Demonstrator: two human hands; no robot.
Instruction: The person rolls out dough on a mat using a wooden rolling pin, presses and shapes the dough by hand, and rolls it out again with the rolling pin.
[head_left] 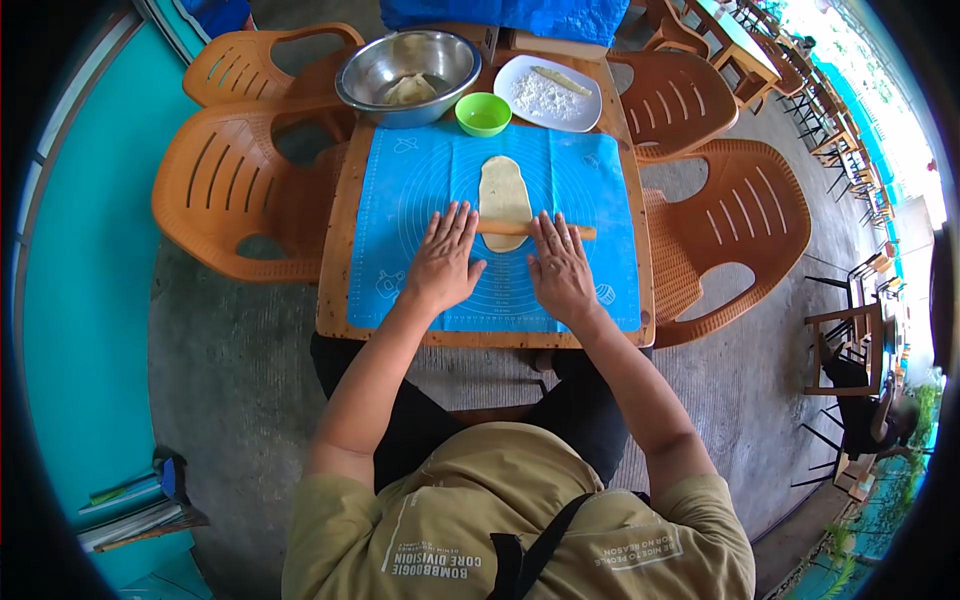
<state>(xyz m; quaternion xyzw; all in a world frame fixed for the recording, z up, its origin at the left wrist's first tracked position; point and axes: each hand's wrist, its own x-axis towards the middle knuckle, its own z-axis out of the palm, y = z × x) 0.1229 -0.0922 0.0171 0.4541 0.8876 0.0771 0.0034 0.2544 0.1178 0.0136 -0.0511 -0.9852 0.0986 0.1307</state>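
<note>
A long oval of flattened pale dough [504,190] lies on the blue printed mat [390,240]. Across its lower part rests a wooden rolling pin [510,228]. My left hand [445,255] lies flat with stretched fingers over the pin's left end. On the right end is my right hand [563,262], also flat, its fingers extended. Neither hand wraps round the pin. Dough shows on both sides of the pin, between my hands.
Beyond the mat stand a metal bowl [375,97] with dough, a green bowl [483,122] and a white plate [512,80] with flour and a dough strip. Orange chairs [215,195] flank the wooden table [335,270]. Another person [870,425] is at far right.
</note>
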